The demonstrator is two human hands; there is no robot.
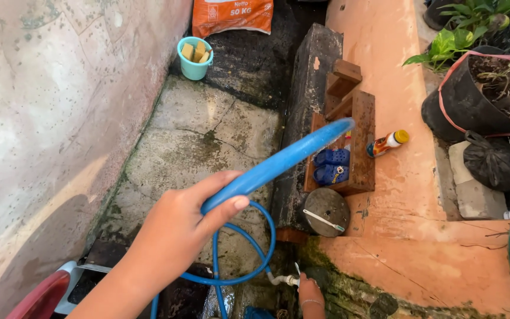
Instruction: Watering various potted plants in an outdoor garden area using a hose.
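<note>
My left hand is shut on a blue hose, with the thumb underneath and the fingers over the top. The hose's free end is lifted and points up to the right, over a wooden rack. Behind my hand the hose loops down to a white connector at a small tap low on the mossy kerb. My right hand, with a bracelet on the wrist, is at that tap, its fingers curled on it. Most of this hand is cut off by the frame's bottom edge.
A teal bucket with sponges and an orange sack stand at the far end of the wet concrete floor. The wooden rack holds blue clogs. Nearby are a yellow-capped bottle, a round metal lid, black plant pots and a stained wall on the left.
</note>
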